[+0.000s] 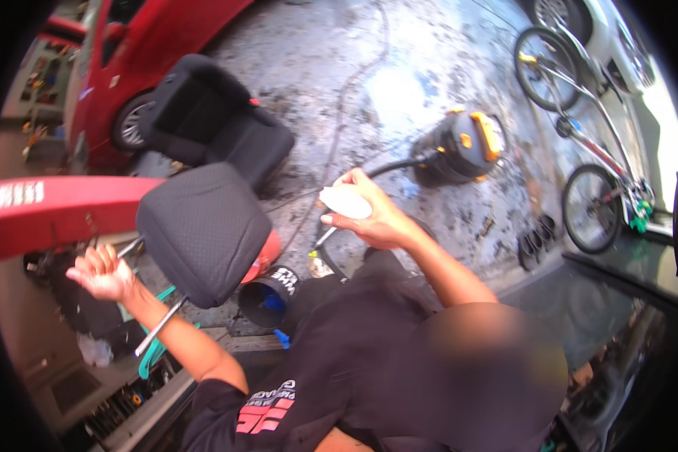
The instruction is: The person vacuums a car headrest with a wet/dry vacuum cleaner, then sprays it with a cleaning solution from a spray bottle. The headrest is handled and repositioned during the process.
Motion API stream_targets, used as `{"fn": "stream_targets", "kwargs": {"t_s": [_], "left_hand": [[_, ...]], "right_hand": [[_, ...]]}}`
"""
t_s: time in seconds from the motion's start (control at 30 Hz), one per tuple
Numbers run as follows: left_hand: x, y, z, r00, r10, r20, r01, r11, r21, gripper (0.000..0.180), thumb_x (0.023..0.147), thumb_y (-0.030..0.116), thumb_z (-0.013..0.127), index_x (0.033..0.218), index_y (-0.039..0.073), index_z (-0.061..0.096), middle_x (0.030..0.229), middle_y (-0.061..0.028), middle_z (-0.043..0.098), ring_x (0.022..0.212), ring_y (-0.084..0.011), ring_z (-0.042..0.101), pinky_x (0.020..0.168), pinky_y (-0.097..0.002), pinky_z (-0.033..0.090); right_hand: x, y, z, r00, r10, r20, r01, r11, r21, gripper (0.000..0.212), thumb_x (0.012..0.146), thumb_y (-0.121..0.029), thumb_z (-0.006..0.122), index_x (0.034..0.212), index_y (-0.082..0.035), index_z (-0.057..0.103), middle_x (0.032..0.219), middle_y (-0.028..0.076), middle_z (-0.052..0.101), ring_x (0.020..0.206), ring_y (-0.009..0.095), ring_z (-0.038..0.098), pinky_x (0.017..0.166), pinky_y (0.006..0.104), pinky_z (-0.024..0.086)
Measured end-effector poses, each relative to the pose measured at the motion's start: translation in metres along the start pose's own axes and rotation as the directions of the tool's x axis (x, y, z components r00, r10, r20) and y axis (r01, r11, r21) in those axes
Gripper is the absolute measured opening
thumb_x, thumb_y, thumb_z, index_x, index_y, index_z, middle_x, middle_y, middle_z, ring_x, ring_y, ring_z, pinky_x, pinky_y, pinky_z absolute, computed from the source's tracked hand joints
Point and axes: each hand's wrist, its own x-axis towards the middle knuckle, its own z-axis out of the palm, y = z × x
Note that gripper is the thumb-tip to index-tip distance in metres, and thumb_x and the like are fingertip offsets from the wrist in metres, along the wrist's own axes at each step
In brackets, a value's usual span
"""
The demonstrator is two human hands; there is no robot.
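Note:
A black fabric car headrest (203, 233) with two metal posts is held up at the left. My left hand (104, 273) is closed around one post, fingers curled, and my left forearm passes by the other post. In front of my chest, my right hand (380, 215) grips a white, smooth, rounded object (346, 202) between thumb and fingers; its exact kind is not clear. Beyond the headrest a black car seat (218, 124) lies on the floor.
A black and yellow shop vacuum (459, 147) with a hose stands ahead. Near my legs is a black bucket (267, 297) with something blue inside. A red beam (68, 203) juts in from the left, beside a red car (105, 90). A bicycle (580, 135) is at the right.

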Motion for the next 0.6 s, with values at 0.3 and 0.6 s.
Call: {"fn": "stream_targets", "kwargs": {"t_s": [0.3,0.6], "left_hand": [[-0.069,-0.129,0.078,0.988,-0.123,-0.096,0.154,0.868,0.472,0.055,0.116,0.044,0.039,0.07,0.015,0.027,0.059,0.0032,0.024,0.05,-0.0069,0.017,0.046,-0.0273,0.013],[-0.055,-0.136,0.127,0.98,-0.182,-0.076,0.197,0.871,0.451,0.053,0.117,0.041,0.039,0.072,0.015,0.028,0.063,0.003,0.025,0.053,-0.0069,0.017,0.049,-0.0269,0.015]], "right_hand": [[-0.026,0.185,-0.169,0.246,0.197,-0.949,0.037,0.977,0.212,0.052,0.097,-0.013,0.079,0.14,0.007,0.06,0.131,0.011,0.069,0.12,0.016,0.064,0.105,0.0334,0.05],[0.011,0.158,-0.425,-0.321,-0.083,-0.943,0.163,0.976,-0.141,0.042,0.094,-0.009,0.077,0.131,0.003,0.062,0.121,0.013,0.071,0.103,0.024,0.069,0.091,0.0417,0.057]]}}
